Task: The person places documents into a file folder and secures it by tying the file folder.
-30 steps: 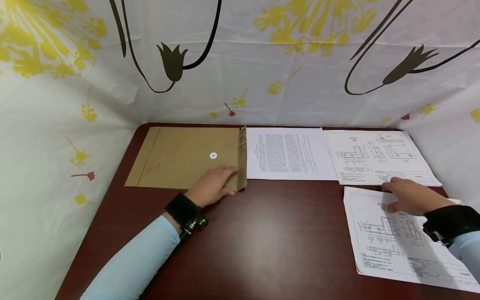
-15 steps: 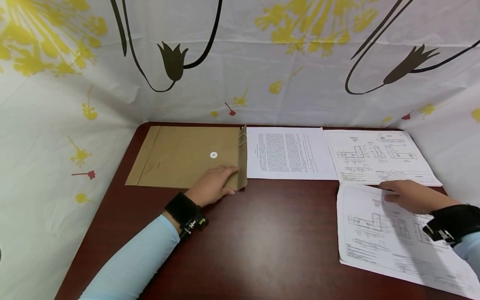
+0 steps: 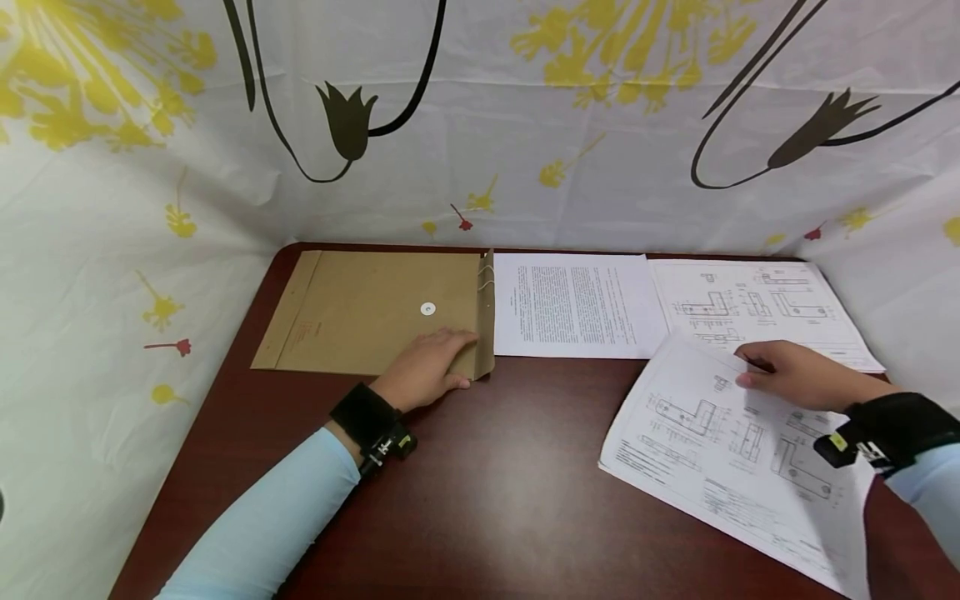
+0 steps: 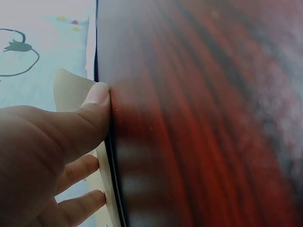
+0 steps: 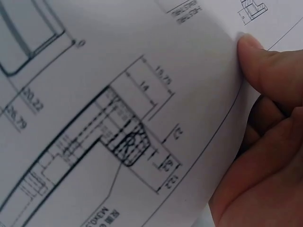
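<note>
My left hand (image 3: pixel 426 369) rests on the flap end of a brown string-tie document envelope (image 3: pixel 375 287), fingers lying over it and thumb at its near edge. In the left wrist view that thumb (image 4: pixel 99 94) touches the edge of the tan card. At the right, my right hand (image 3: pixel 813 375) pinches the far edge of some printed technical drawing sheets (image 3: pixel 697 450). The sheets are raised and tilted, and the near right corner curls down. The right wrist view shows the thumb (image 5: pixel 255 49) on the printed face and the other fingers curled behind the paper.
Beside the envelope lies a white text sheet (image 3: pixel 570 304), partly under the flap. Further right is a stack of drawings (image 3: pixel 780 304), overlapped by the raised sheets. All lie along the back of a dark wooden table (image 3: pixel 487 500), against a patterned curtain (image 3: pixel 480 125).
My right hand has lifted the near drawing sheets off the table and carried them left, turning and tilting them. The left hand and envelope have stayed in place.
</note>
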`<state>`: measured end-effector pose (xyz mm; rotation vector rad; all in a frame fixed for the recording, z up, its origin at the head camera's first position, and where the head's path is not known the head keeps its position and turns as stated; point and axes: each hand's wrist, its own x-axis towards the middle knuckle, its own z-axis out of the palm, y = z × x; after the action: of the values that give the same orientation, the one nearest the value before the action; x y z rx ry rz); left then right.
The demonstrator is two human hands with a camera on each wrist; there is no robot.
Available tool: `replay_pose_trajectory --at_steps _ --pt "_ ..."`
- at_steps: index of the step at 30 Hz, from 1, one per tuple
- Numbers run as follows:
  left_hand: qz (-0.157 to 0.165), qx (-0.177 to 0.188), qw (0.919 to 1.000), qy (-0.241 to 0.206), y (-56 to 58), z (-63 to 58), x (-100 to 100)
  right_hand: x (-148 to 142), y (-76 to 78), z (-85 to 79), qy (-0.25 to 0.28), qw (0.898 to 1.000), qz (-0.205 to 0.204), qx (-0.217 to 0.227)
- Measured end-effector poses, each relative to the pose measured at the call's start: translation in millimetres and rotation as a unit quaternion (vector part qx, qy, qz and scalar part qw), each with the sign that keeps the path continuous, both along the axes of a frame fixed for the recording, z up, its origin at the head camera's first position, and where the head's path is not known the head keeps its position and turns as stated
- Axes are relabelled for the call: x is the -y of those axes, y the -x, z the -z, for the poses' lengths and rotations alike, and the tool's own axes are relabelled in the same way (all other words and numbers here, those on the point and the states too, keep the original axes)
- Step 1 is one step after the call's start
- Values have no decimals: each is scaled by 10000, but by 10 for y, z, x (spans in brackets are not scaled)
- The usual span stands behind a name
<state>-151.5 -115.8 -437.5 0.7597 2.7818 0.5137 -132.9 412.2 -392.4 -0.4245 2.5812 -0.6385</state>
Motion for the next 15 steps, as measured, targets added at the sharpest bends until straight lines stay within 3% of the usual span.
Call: replay_pose_trajectory --at_steps 8,15 --pt "210 -233 9994 -154 -73 -7 -44 201 99 -42 696 9974 52 164" --pt "463 -280 9979 -370 -159 5 -106 383 199 -51 832 9940 508 506"
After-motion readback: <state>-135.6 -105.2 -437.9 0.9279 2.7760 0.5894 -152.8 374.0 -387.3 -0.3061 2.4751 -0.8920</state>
